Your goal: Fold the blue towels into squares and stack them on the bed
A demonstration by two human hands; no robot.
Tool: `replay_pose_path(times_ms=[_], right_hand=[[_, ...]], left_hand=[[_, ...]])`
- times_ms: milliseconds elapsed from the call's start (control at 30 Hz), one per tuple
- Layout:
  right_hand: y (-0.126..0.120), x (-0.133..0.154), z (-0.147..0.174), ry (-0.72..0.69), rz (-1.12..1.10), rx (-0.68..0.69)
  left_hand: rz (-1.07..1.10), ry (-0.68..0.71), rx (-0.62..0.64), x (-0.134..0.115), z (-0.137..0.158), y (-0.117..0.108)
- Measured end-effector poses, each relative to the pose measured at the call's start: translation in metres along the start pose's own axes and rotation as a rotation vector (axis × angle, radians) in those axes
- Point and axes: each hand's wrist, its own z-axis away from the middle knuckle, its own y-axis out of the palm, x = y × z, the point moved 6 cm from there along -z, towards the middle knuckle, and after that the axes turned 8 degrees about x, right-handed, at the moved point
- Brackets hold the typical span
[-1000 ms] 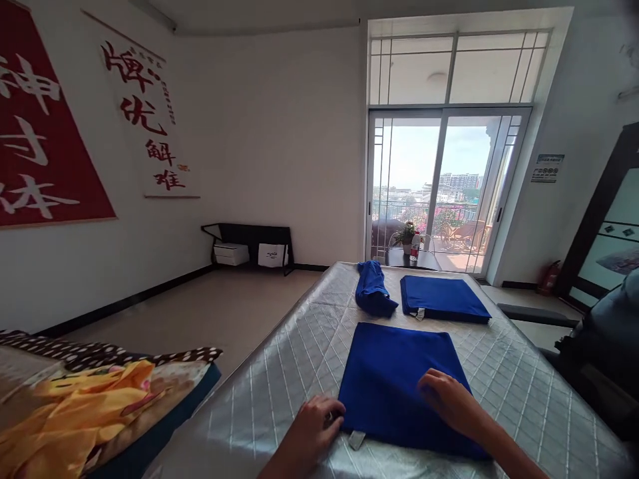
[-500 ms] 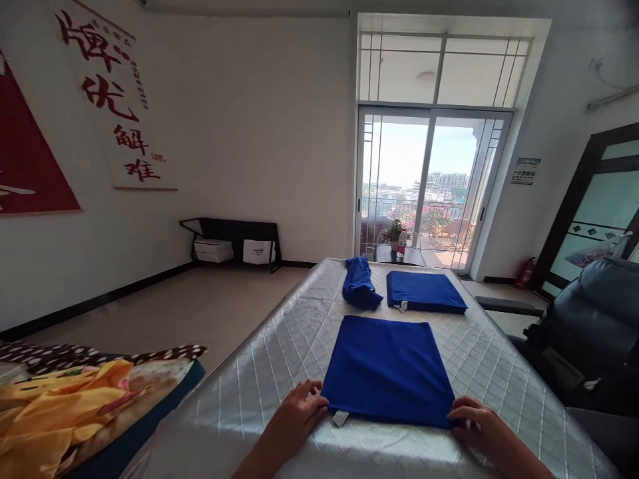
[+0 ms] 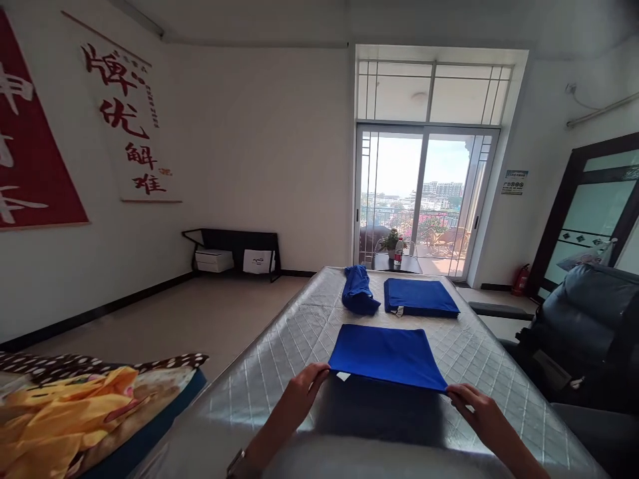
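Blue stack (image 3: 422, 296) and bundle (image 3: 359, 291) lie beyond the held cloth (image 3: 387, 354).

Person in front of me, both arms stretched forward. Left arm (image 3: 273, 429) slants in from near left, angled toward far right; right arm (image 3: 514, 442) slants in from near right, angled toward far left. Forearms bare, wrists fairly straight. Left hand (image 3: 303, 389) back up, knuckles bent, thumb and fingers drawn together in pinch, tips toward right. Right hand (image 3: 475, 404) likewise pinching, fingers bent, tips toward left. Hands well apart, fingertips turned inward, left slightly farther off than right.
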Motion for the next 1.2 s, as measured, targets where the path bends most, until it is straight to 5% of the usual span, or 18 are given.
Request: replay_pose_path(times_ms=[367, 733, 1000, 1200], right_hand=[[-0.058, 0.042, -0.003, -0.087, 0.039, -0.117], [-0.156, 0.092, -0.037, 0.068, 0.106, -0.257], [-0.157, 0.061, -0.121, 0.156, 0.017, -0.12], [-0.163, 0.056, -0.158, 0.148, 0.009, -0.233]], left_hand=[[-0.022, 0.087, -0.132, -0.051, 0.0, -0.049], [-0.064, 0.096, -0.251, -0.101, -0.052, -0.137], [0.211, -0.035, -0.017, -0.076, -0.142, -0.122], [0.211, 0.01, -0.206, -0.069, -0.168, -0.129]])
